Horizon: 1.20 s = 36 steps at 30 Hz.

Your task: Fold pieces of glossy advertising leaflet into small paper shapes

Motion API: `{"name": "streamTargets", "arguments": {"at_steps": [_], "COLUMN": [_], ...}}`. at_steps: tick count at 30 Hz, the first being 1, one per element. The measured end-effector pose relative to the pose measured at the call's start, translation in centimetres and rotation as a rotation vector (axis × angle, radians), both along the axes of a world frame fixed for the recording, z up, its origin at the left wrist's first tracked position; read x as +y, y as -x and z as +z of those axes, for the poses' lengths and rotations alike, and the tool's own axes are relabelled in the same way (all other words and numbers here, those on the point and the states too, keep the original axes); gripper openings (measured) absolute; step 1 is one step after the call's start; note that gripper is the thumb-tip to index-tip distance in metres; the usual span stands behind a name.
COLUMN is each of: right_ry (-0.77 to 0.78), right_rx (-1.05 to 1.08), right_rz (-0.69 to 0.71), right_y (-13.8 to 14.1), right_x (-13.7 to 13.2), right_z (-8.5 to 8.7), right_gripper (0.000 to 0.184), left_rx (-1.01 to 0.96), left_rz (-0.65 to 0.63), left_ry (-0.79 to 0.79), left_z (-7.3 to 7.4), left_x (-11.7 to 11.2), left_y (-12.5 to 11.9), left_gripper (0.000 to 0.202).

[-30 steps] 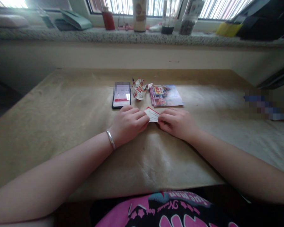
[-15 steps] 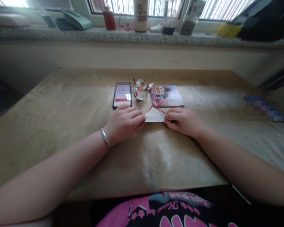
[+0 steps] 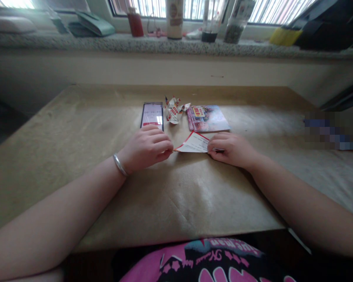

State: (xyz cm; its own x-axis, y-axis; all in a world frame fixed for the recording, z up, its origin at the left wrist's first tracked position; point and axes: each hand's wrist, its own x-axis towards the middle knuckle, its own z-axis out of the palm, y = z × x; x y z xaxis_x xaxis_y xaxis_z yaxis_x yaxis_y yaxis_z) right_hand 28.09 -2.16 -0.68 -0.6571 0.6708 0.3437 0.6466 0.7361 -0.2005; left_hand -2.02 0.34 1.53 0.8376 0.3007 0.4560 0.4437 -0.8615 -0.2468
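Observation:
A small white paper slip [image 3: 194,143] with printed lines and a red edge is stretched just above the table between my hands. My right hand [image 3: 232,148] pinches its right end, fingers closed over it. At the slip's pointed left corner, the fingertips of my left hand [image 3: 148,148] are pressed together on it. Beyond my left hand lies a phone [image 3: 151,114] with a lit screen, its lower edge covered by the fingers. A crumpled printed wrapper [image 3: 173,111] and a colourful flyer [image 3: 210,118] lie just past the slip.
The tan-covered table [image 3: 176,211] reaches to the wall below a granite windowsill [image 3: 153,44]. On the sill stand a red bottle [image 3: 135,24], a pale canister [image 3: 174,19], a jar [image 3: 235,29] and a folded green item [image 3: 95,24]. A blurred-out object [image 3: 329,131] lies at the right.
My left hand has moved a little to the left, and more of the slip shows between the hands. My right hand has shifted slightly right.

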Motion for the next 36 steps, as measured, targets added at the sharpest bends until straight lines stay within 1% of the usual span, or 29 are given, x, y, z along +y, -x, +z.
{"name": "streamTargets", "arguments": {"at_steps": [6, 11, 13, 15, 17, 19, 23, 25, 28, 31, 36], "right_ry": [0.04, 0.005, -0.024, -0.06, -0.092, -0.129, -0.187, -0.158, -0.101, -0.094, -0.093], "right_rx": [0.003, 0.005, -0.009, -0.034, -0.061, -0.081, -0.083, -0.041, 0.024, 0.024, -0.01], "right_rz": [0.031, 0.052, 0.067, 0.083, 0.098, 0.101, 0.063, 0.055, 0.085, 0.08, 0.014], "right_y": [-0.2, -0.5, -0.5, -0.3, 0.0, 0.4, 0.9, 1.1, 1.2, 1.2, 1.2], "right_x": [0.0, 0.3, 0.3, 0.4, 0.3, 0.2, 0.1, 0.2, 0.5, 0.6, 0.5], "right_z": [0.0, -0.1, -0.1, -0.1, -0.1, -0.2, -0.5, -0.7, -1.0, -1.1, -0.9], "right_gripper": [0.012, 0.014, 0.015, 0.016, 0.017, 0.018, 0.021, 0.021, 0.021, 0.021, 0.021], "left_rx": [-0.004, -0.056, -0.103, -0.134, -0.12, -0.081, 0.02, 0.048, 0.063, 0.086, 0.083], "left_rz": [-0.054, -0.018, -0.006, 0.005, 0.032, 0.044, 0.094, 0.141, 0.205, 0.242, 0.238], "left_ry": [0.043, 0.1, 0.167, 0.268, 0.342, 0.378, 0.38, 0.378, 0.391, 0.404, 0.403], "left_z": [0.2, -0.3, -0.7, -1.1, -1.4, -1.6, -1.7, -1.8, -1.9, -2.0, -1.9], "left_x": [0.2, 0.5, 0.4, 0.4, 0.3, 0.4, 0.4, 0.3, 0.2, 0.2, 0.0], "left_y": [0.5, 0.8, 0.6, 0.2, -0.2, -0.5, -1.0, -1.1, -1.3, -1.4, -1.6], "left_gripper": [0.021, 0.02, 0.02, 0.02, 0.019, 0.021, 0.031, 0.039, 0.048, 0.05, 0.046]}}
